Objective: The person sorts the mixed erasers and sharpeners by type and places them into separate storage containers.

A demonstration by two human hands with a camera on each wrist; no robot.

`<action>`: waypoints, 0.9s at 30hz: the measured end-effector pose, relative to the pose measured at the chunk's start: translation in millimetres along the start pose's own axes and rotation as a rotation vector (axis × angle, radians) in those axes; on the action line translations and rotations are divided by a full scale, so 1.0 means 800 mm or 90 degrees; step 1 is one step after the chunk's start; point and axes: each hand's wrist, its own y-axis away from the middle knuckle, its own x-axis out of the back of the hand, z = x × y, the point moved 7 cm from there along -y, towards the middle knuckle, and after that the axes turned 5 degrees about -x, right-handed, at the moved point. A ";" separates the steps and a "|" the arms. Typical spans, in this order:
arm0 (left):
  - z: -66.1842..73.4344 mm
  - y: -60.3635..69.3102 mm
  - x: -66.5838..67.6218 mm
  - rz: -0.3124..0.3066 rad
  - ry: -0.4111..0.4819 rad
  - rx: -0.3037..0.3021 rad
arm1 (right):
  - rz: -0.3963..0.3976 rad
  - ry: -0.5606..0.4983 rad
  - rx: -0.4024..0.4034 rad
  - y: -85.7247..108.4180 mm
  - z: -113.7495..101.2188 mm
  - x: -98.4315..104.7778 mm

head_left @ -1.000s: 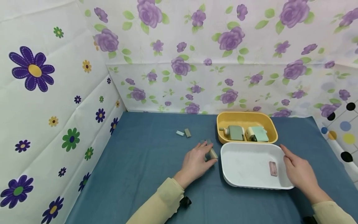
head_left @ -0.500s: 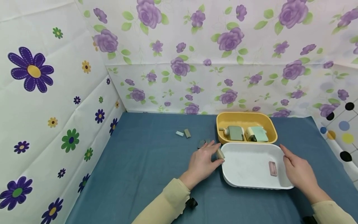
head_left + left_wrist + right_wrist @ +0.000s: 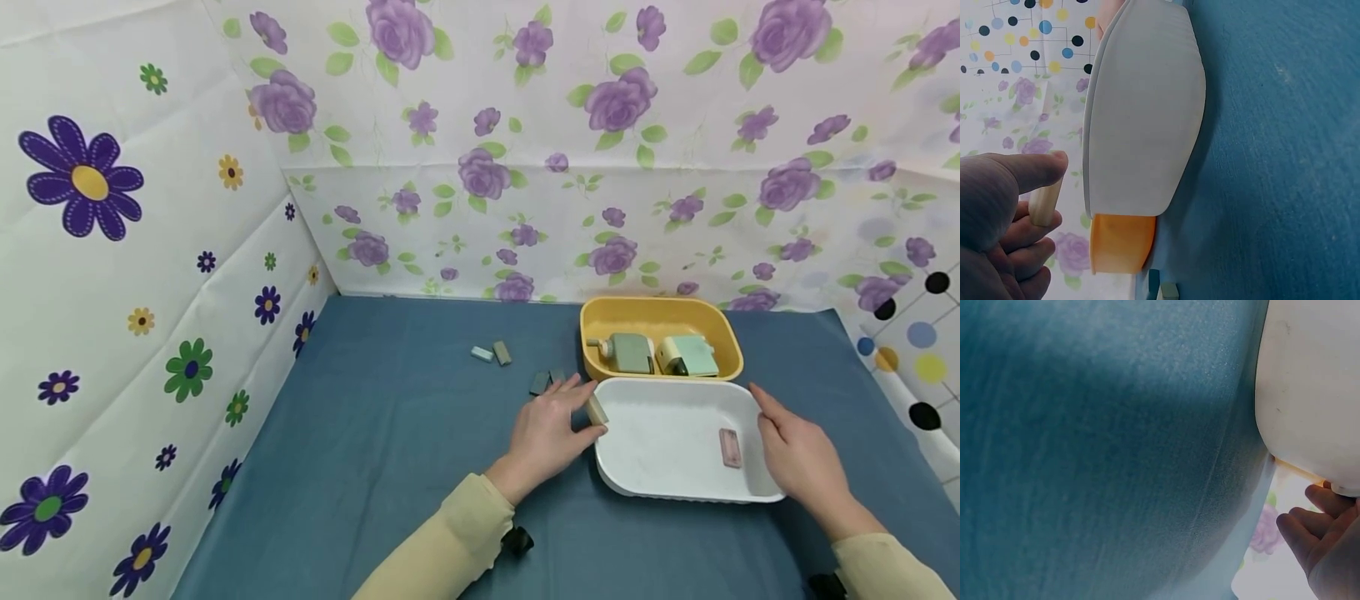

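My left hand [image 3: 546, 437] pinches a small beige block [image 3: 597, 409] between thumb and fingers, level with the left rim of a white tray [image 3: 660, 483]. In the left wrist view the beige block [image 3: 1045, 203] stands upright between thumb and fingertips, beside the tray's outer wall [image 3: 1144, 112]. At the other end, my right hand [image 3: 806, 458] holds the tray's right rim. The right wrist view shows its fingers [image 3: 1310, 531] by the rim's outer side. A pink block [image 3: 730, 448] lies inside the tray, toward the right.
Behind the tray is a yellow bin [image 3: 660, 310] with a green device [image 3: 632, 353] and a mint one [image 3: 690, 357]. Dark grey blocks [image 3: 540, 382] lie just beyond my left hand. Farther back are a pale block [image 3: 482, 354] and an olive block [image 3: 502, 352] on the blue cloth [image 3: 375, 433].
My left hand has moved right with the beige block, from the cloth to the tray's left rim, uncovering the dark grey blocks. My right hand has stayed on the tray.
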 end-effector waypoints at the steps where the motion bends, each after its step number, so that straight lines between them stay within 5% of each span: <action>1: 0.000 0.000 0.001 0.001 0.000 0.000 | 0.000 -0.001 0.001 -0.001 -0.001 0.000; 16: 0.006 0.004 -0.003 -0.017 0.013 0.000 | -0.005 -0.001 0.005 0.001 -0.004 -0.002; 27: 0.035 -0.008 -0.016 -0.054 0.013 -0.052 | -0.002 0.010 0.011 -0.001 -0.006 -0.001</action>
